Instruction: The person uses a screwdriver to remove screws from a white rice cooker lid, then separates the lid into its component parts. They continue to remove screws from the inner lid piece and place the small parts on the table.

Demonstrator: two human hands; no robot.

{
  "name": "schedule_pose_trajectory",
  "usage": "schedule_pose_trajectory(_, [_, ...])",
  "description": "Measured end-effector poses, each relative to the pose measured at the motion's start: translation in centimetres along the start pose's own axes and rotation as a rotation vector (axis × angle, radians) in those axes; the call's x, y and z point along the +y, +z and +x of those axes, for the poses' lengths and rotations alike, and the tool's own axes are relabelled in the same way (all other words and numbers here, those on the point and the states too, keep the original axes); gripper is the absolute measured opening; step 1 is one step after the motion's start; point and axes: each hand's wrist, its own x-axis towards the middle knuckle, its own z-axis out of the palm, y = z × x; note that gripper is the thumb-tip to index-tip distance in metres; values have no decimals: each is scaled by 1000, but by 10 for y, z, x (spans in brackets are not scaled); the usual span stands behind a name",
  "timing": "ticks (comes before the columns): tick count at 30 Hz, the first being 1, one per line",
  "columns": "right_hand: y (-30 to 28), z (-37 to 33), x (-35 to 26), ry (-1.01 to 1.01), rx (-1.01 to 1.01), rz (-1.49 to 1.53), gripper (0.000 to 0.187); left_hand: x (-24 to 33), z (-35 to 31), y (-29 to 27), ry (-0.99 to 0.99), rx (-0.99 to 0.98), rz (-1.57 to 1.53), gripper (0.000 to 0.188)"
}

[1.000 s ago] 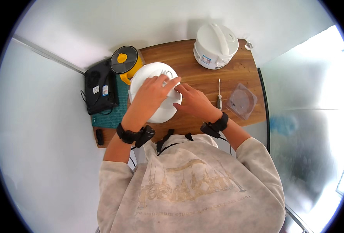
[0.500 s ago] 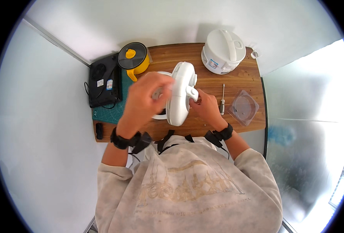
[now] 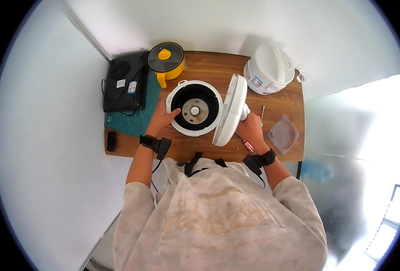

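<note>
The head-worn fisheye looks steeply down from above the person's shirt [image 3: 222, 217], which fills the near part of its view. It faces across the tabletop [image 3: 213, 67] to the far wall [image 3: 209, 27], near enough to show the left hand [image 3: 162, 118] and right hand [image 3: 253, 128] clearly, yet wide enough to include the left wall [image 3: 51, 135].

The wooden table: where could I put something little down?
The wooden table has a bare patch at the back, between the yellow pot and closed white cooker. Another lies between that cooker and the clear plastic tray. It's crowded around the right hand: white lid, red-handled screwdriver and tray are close.
</note>
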Motion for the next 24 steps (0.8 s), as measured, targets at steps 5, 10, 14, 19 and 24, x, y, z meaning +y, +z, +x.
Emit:
schedule_pose_trajectory(5, [-1,-2,21,-39,7,68,30,-17,12,6,-134,-86,-24,63])
schedule_pose_trajectory(10, [0,0,33,-123,6,73,27,-70,27,21,75,36,140,62])
schedule_pose_trajectory(14, [-3,-1,31,-115,18,-28,29,-15,7,14,-86,-37,6,60])
schedule_pose_trajectory(19, [7,4,11,-2,46,-215,28,9,-6,7,-223,-95,-69,62])
schedule_pose_trajectory(24, [19,4,-5,-20,140,-202,24,2,-6,13,-169,-16,-59,57])
